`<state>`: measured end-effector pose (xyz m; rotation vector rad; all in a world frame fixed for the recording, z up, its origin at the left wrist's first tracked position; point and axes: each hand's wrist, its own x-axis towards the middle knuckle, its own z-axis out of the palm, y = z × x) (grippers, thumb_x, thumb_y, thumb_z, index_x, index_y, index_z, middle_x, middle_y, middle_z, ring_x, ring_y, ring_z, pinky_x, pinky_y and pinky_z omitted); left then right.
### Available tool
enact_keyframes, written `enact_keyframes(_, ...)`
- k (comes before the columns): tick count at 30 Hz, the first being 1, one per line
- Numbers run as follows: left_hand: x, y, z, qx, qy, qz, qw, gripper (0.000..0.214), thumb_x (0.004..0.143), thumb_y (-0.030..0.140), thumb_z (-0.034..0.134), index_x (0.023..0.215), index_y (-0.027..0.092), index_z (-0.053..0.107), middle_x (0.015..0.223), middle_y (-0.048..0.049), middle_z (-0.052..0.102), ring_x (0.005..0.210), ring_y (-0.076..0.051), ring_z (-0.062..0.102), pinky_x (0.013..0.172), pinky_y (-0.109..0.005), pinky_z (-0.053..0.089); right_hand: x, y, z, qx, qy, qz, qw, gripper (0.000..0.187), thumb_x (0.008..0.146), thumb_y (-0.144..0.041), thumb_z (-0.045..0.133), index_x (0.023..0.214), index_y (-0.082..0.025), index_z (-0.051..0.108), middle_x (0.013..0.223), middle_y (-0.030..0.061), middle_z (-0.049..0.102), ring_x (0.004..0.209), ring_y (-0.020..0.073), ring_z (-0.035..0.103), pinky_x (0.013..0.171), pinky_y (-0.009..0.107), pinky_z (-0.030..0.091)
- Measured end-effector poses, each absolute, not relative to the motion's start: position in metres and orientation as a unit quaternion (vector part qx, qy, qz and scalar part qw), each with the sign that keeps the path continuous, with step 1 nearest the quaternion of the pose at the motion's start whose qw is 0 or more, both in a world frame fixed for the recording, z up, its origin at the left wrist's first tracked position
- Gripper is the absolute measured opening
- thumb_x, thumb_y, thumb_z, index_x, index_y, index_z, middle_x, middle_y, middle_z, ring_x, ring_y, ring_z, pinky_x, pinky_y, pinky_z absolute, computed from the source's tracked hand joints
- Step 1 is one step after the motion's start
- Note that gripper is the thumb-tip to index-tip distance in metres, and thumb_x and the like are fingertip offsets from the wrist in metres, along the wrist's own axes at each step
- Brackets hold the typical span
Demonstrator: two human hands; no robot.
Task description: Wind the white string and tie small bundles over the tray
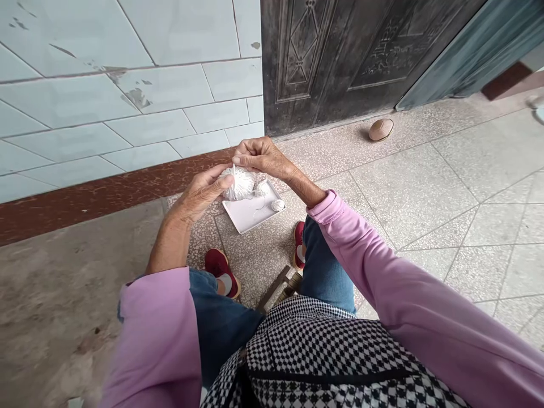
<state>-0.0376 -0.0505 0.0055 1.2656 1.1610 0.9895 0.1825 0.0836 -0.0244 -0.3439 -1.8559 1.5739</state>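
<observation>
Left hand (pixel 203 194) half-closed, cupped the ball (pixel 241 184) just above the tray (pixel 246 220). Right hand (pixel 260 156) pinched a thread (pixel 233 170) at its top. Likely risks: a hard tug snapping the thread, or a loose cup dropping the ball.

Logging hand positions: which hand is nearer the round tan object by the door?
Right. The right hand is left of the round tan object; the left hand is farther left, holding the white ball.
</observation>
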Motion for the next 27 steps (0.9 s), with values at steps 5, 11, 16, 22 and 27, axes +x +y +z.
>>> enact_keyframes(5, -0.039, -0.047, -0.001, 0.511, 0.486, 0.407, 0.581, 0.088, 0.083, 0.076, 0.121, 0.140, 0.016, 0.091, 0.117, -0.0138, 0.088, 0.090, -0.023, 0.075, 0.062, -0.032, 0.067, 0.179, 0.087, -0.036, -0.121, -0.712, 0.610, 0.327, 0.070, 0.125, -0.076, 0.092, 0.098, -0.024, 0.053, 0.078, -0.0101, 0.038, 0.069, 0.0080, 0.036, 0.057, 0.018, 0.033)
enact_keyframes(11, -0.037, -0.039, -0.010, 0.509, 0.453, 0.444, 0.582, 0.089, 0.077, 0.086, 0.122, 0.122, 0.019, 0.086, 0.106, -0.0118, 0.085, 0.076, -0.019, 0.067, 0.054, -0.030, 0.055, 0.173, 0.089, -0.032, -0.171, -0.694, 0.621, 0.323, 0.073, 0.120, -0.071, 0.101, 0.095, -0.023, 0.052, 0.077, -0.0101, 0.039, 0.070, 0.0076, 0.036, 0.059, 0.017, 0.034)
enact_keyframes(16, -0.035, -0.034, -0.013, 0.473, 0.447, 0.503, 0.568, 0.091, 0.071, 0.087, 0.122, 0.124, 0.022, 0.087, 0.101, -0.0101, 0.082, 0.078, -0.023, 0.067, 0.057, -0.033, 0.054, 0.169, 0.087, -0.025, -0.235, -0.664, 0.636, 0.315, 0.069, 0.121, -0.065, 0.101, 0.097, -0.024, 0.051, 0.078, -0.0101, 0.038, 0.069, 0.0090, 0.038, 0.058, 0.019, 0.030)
enact_keyframes(22, -0.036, -0.030, -0.010, 0.387, 0.414, 0.613, 0.550, 0.085, 0.063, 0.060, 0.126, 0.122, 0.023, 0.077, 0.127, -0.0127, 0.082, 0.112, -0.030, 0.079, 0.082, -0.037, 0.073, 0.161, 0.080, -0.026, -0.269, -0.662, 0.623, 0.320, 0.054, 0.132, -0.045, 0.088, 0.098, -0.024, 0.052, 0.077, -0.0092, 0.046, 0.069, 0.0107, 0.040, 0.064, 0.022, 0.034)
enact_keyframes(27, -0.039, -0.028, -0.009, 0.350, 0.396, 0.670, 0.521, 0.086, 0.062, 0.053, 0.124, 0.121, 0.024, 0.069, 0.139, -0.0152, 0.081, 0.126, -0.035, 0.078, 0.098, -0.050, 0.080, 0.161, 0.065, -0.017, -0.296, -0.732, 0.542, 0.287, 0.045, 0.133, -0.016, 0.071, 0.092, -0.023, 0.054, 0.078, -0.0052, 0.056, 0.074, 0.0134, 0.048, 0.072, 0.026, 0.039)
